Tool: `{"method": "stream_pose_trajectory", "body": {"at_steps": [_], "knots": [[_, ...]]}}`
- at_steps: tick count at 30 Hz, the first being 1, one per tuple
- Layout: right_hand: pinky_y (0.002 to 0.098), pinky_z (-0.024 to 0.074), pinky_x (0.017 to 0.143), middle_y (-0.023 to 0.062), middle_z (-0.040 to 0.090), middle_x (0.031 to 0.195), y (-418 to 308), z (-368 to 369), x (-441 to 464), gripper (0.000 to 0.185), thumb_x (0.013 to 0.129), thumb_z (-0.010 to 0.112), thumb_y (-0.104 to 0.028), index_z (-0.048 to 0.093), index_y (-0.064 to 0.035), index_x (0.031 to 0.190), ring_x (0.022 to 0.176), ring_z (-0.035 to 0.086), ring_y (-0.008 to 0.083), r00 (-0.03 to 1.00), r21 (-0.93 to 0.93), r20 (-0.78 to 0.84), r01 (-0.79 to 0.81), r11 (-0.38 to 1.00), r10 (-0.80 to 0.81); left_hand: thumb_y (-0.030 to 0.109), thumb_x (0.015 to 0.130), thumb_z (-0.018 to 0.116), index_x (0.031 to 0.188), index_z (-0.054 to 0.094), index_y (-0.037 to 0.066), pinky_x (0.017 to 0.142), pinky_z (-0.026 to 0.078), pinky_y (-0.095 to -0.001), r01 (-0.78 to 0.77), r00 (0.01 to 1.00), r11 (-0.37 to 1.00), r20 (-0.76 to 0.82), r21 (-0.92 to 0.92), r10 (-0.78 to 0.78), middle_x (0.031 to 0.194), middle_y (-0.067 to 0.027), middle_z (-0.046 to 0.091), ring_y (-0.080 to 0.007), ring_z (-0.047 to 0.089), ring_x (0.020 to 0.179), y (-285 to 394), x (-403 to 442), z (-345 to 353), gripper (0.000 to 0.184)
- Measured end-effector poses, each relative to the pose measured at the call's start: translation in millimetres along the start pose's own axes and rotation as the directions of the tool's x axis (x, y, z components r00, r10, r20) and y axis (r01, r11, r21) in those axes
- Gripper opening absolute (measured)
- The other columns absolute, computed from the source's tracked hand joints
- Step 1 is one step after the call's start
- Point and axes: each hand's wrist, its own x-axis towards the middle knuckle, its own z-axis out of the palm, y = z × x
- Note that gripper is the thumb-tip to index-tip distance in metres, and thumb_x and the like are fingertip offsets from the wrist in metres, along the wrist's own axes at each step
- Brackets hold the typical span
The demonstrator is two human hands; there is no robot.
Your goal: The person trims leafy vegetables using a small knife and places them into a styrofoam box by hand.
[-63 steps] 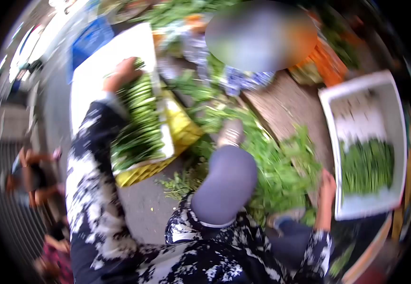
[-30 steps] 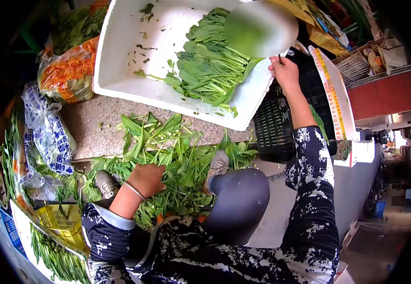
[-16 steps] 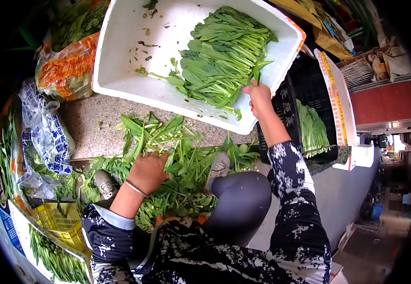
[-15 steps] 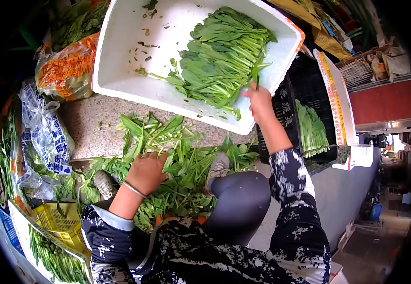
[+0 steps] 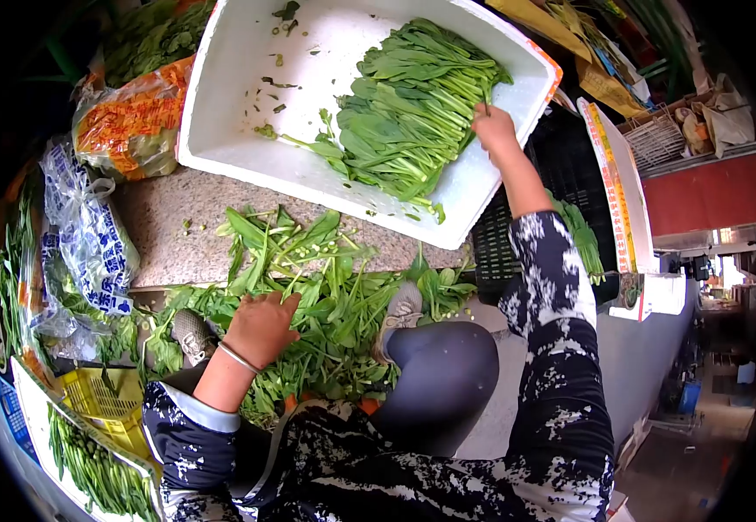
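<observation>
Long-stemmed leafy greens lie stacked in rows inside a white foam box, stems mostly toward the lower right. My right hand reaches into the box at the right edge of this stack. Its fingers are closed at a leafy green stem, partly hidden by the hand. Over a heap of loose greens on the floor, my left hand hovers or rests, fingers apart and nothing seen in it. A bracelet circles that wrist.
A stone ledge with scattered trimmings supports the foam box. To the left lie an orange-printed bag and a blue-printed bag. A black crate stands right of the box. A yellow basket sits at lower left.
My right hand has moved up along the stack's right edge, carrying a leafy stem to the pile. My left hand has shifted slightly left and down.
</observation>
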Motion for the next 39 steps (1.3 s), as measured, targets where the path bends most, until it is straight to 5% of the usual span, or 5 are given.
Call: {"method": "stream_pose_trajectory", "body": {"at_steps": [10, 19, 31, 36, 39], "knots": [[0.0365, 0.0373, 0.039, 0.0179, 0.058, 0.066, 26, 31, 106, 0.015, 0.073, 0.046, -0.006, 0.056, 0.0042, 0.077, 0.044, 0.051, 0.0242, 1.000, -0.471, 0.020, 0.017, 0.882, -0.009, 0.028, 0.071, 0.065, 0.115, 0.045, 0.007, 0.086, 0.040, -0.0440, -0.005, 0.997, 1.000, -0.081, -0.002, 0.004, 0.098, -0.0128, 0.055, -0.0292, 0.055, 0.094, -10, 10, 3, 0.052], [0.0279, 0.0317, 0.037, 0.0143, 0.061, 0.083, -28, -22, 35, 0.021, 0.079, 0.050, -0.014, 0.056, 0.0025, 0.090, 0.052, 0.053, 0.0179, 0.955, 0.110, 0.009, -0.295, 0.949, 0.296, 0.028, 0.070, 0.065, 0.118, 0.045, 0.008, 0.085, 0.040, -0.0395, 0.006, 0.996, 1.000, -0.094, 0.010, -0.006, 0.103, -0.0150, 0.055, -0.0296, 0.056, 0.092, -9, 0, -3, 0.055], [0.0161, 0.0325, 0.041, 0.0142, 0.055, 0.104, -55, -99, -100, 0.030, 0.084, 0.047, -0.010, 0.047, 0.0059, 0.110, 0.083, 0.054, 0.0119, 0.879, 0.818, 0.474, -0.421, 0.391, -0.045, 0.030, 0.070, 0.066, 0.109, 0.049, 0.008, 0.077, 0.044, -0.0403, -0.036, 0.981, 0.999, -0.192, 0.020, 0.039, 0.091, -0.0113, 0.058, -0.0270, 0.058, 0.085, -9, -8, 1, 0.048], [0.0147, 0.0322, 0.038, 0.0209, 0.057, 0.099, -67, -89, -166, 0.026, 0.082, 0.048, -0.010, 0.055, 0.0078, 0.100, 0.054, 0.053, 0.0104, 0.490, 0.388, 0.864, -0.504, 0.772, -0.114, 0.028, 0.073, 0.063, 0.121, 0.042, 0.010, 0.085, 0.042, -0.0409, -0.001, 0.996, 1.000, -0.090, -0.009, 0.000, 0.101, -0.0151, 0.055, -0.0298, 0.056, 0.092, -6, -12, -13, 0.056], [0.0170, 0.0358, 0.041, 0.0207, 0.057, 0.103, -78, -65, -171, 0.028, 0.080, 0.051, -0.009, 0.055, 0.0055, 0.103, 0.062, 0.059, 0.0119, 0.705, 0.301, 0.709, -0.311, 0.901, 0.006, 0.029, 0.073, 0.062, 0.124, 0.039, 0.010, 0.086, 0.041, -0.0409, 0.019, 0.999, 1.000, -0.049, -0.002, -0.019, 0.107, -0.0154, 0.054, -0.0294, 0.055, 0.095, -7, -12, -12, 0.059]]}}
